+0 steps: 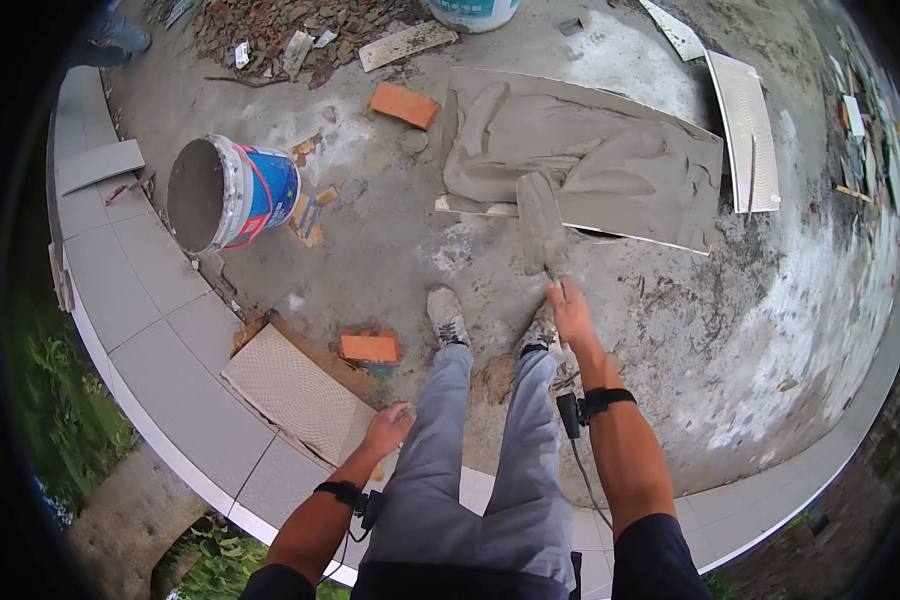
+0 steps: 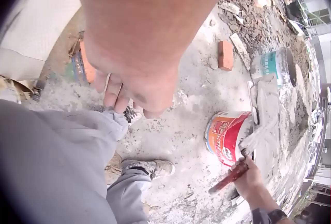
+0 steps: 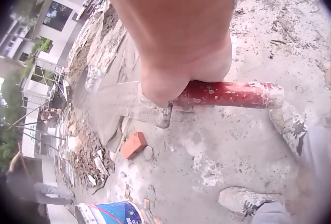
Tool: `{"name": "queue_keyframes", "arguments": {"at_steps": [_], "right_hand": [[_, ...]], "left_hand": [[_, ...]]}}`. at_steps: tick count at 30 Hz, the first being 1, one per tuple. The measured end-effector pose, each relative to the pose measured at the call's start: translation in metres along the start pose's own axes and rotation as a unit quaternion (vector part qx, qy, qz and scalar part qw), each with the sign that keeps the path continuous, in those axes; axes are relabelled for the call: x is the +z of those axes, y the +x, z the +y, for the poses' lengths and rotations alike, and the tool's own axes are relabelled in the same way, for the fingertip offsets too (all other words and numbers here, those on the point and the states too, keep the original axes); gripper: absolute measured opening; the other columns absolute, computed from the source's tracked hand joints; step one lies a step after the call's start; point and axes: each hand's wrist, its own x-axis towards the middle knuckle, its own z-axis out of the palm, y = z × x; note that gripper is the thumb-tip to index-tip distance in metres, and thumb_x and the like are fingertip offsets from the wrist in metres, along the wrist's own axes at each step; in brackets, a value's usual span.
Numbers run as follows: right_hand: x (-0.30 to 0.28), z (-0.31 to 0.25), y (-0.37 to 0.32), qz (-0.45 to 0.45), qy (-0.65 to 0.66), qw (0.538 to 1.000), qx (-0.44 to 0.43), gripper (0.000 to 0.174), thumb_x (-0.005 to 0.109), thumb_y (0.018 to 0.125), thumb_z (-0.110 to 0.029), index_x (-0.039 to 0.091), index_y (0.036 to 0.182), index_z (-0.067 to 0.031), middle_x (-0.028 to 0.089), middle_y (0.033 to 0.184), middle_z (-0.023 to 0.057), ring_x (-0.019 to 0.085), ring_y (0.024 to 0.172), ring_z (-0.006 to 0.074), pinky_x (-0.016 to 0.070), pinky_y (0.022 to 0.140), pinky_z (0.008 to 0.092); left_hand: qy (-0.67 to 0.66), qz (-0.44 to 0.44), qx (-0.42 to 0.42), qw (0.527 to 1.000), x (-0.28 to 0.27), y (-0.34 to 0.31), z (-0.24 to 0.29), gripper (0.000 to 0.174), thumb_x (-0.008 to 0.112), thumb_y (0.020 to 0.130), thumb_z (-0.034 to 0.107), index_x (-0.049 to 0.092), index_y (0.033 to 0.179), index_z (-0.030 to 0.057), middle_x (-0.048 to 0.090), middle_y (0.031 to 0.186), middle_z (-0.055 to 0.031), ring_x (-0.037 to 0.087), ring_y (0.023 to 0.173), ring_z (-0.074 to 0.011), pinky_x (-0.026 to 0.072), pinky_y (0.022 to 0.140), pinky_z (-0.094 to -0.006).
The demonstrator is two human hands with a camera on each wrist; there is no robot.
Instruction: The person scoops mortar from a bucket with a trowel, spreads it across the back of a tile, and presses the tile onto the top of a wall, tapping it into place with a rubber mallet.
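The right hand (image 1: 573, 318) grips the red handle (image 3: 227, 94) of a trowel, whose mortar-coated blade (image 1: 540, 215) lies over the near edge of a board. Grey mortar (image 1: 580, 150) is spread in ridges over that board. In the left wrist view the same right hand (image 2: 250, 176) is curled round the handle. The left hand (image 1: 390, 428) hangs beside the left knee, fingers loosely bent, holding nothing; its fingers also show in the left wrist view, below the wrist (image 2: 139, 89).
A tilted bucket (image 1: 268, 195) stands at the left, another bucket (image 1: 473, 12) at the far side. Bricks (image 1: 404, 105) (image 1: 370, 348), a textured tile (image 1: 295, 385) and a pale panel (image 1: 745, 130) lie on the concrete. Rubble is heaped at the back; a tiled ledge (image 1: 150, 270) curves along the left.
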Motion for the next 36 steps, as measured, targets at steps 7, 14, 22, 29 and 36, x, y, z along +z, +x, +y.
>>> {"name": "queue_keyframes", "arguments": {"at_steps": [7, 14, 22, 29, 36], "right_hand": [[0.048, 0.000, -0.016, -0.093, -0.125, 0.988, 0.023, 0.046, 0.051, 0.098, -0.035, 0.054, 0.121, 0.0041, 0.059, 0.112, 0.0357, 0.054, 0.113, 0.0500, 0.0458, 0.091, 0.0506], [0.018, -0.017, -0.028, -0.020, 0.018, 0.999, 0.045, 0.050, 0.054, 0.097, -0.038, 0.054, 0.124, 0.0044, 0.063, 0.112, 0.0294, 0.059, 0.113, 0.0388, 0.0435, 0.095, 0.0413], [0.078, -0.054, -0.009, -0.189, -0.181, 0.965, -0.009, 0.052, 0.051, 0.095, -0.039, 0.054, 0.125, 0.0040, 0.061, 0.112, 0.0346, 0.055, 0.112, 0.0493, 0.0446, 0.094, 0.0491], [-0.011, -0.158, 0.024, -0.096, -0.274, 0.952, -0.099, 0.044, 0.056, 0.092, -0.041, 0.062, 0.099, 0.0020, 0.064, 0.094, 0.0312, 0.060, 0.096, 0.0485, 0.0471, 0.082, 0.0535], [-0.028, -0.270, 0.123, -0.164, -0.344, 0.925, 0.004, 0.045, 0.054, 0.090, -0.037, 0.064, 0.089, 0.0072, 0.066, 0.077, 0.0257, 0.068, 0.069, 0.0385, 0.0516, 0.069, 0.0482]], "left_hand": [[-0.067, -0.011, -0.031, 0.997, -0.002, -0.011, -0.015, 0.040, 0.064, 0.093, 0.030, 0.061, 0.122, 0.0023, 0.069, 0.111, -0.0172, 0.067, 0.104, -0.0288, 0.0500, 0.091, -0.0348], [-0.096, 0.004, -0.012, 0.995, -0.009, -0.008, -0.021, 0.042, 0.064, 0.093, 0.032, 0.060, 0.123, 0.0030, 0.068, 0.112, -0.0187, 0.066, 0.106, -0.0312, 0.0496, 0.090, -0.0363], [-0.101, 0.004, -0.068, 0.993, -0.014, -0.014, -0.026, 0.043, 0.064, 0.093, 0.029, 0.058, 0.127, 0.0044, 0.066, 0.119, -0.0166, 0.063, 0.113, -0.0246, 0.0471, 0.096, -0.0336], [-0.174, 0.051, -0.017, 0.983, -0.025, -0.026, -0.023, 0.042, 0.062, 0.091, 0.035, 0.061, 0.121, 0.0063, 0.068, 0.110, -0.0198, 0.065, 0.105, -0.0338, 0.0496, 0.090, -0.0377], [-0.191, 0.064, -0.020, 0.979, 0.018, -0.023, -0.089, 0.042, 0.063, 0.090, 0.035, 0.061, 0.121, 0.0064, 0.068, 0.111, -0.0197, 0.064, 0.106, -0.0374, 0.0496, 0.090, -0.0393]]}}
